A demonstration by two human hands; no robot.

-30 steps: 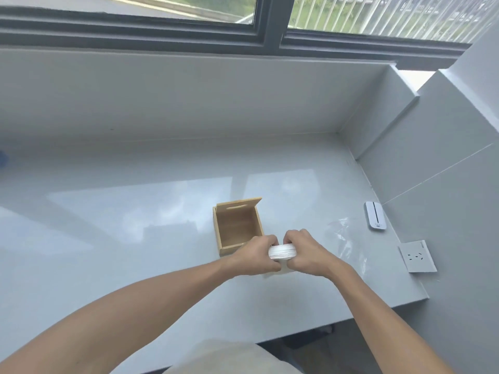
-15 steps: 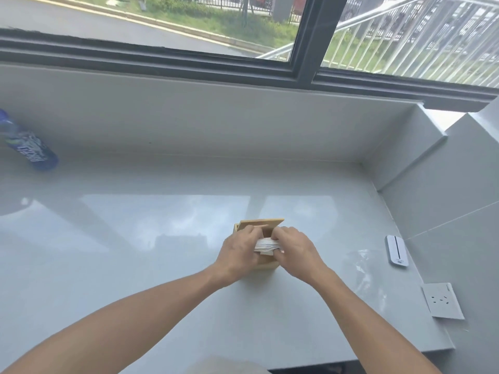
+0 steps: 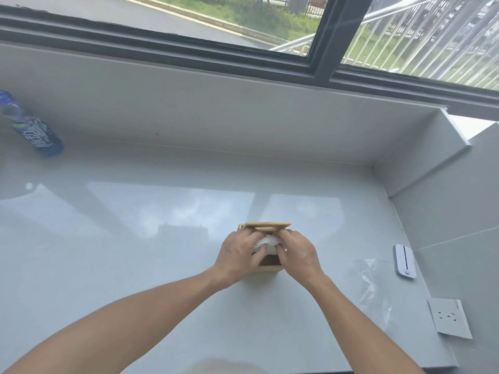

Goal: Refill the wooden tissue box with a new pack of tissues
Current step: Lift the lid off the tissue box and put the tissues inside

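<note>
Your two bare forearms reach forward from the bottom edge over the glossy grey-white countertop (image 3: 135,238). Your left hand (image 3: 237,256) is curled over the near left side of the wooden tissue box (image 3: 267,268), fingers bent inward and pinching the left end of the tissue stack (image 3: 267,242). Your right hand (image 3: 298,256) mirrors it, fingers curled and gripping the stack's right end. The white stack bows between both hands and sits at the box's open top; how deep it goes you cannot tell. Dark interior shows just below the tissues. The box's hinged lid (image 3: 266,225) stands up at the far edge, behind your fingertips.

Right of the box, apart from it, lies a crumpled clear plastic wrapper (image 3: 374,290). Beyond that, near the right wall, a small white device with a dark stripe (image 3: 404,261); its print is too small to read. A white wall socket (image 3: 449,318) sits on the right wall.

Far left, by the back wall, a blue-labelled bottle (image 3: 32,128); white lettering on the label, not legible. The dark-framed window (image 3: 321,49) shows road, grass and railings.
</note>
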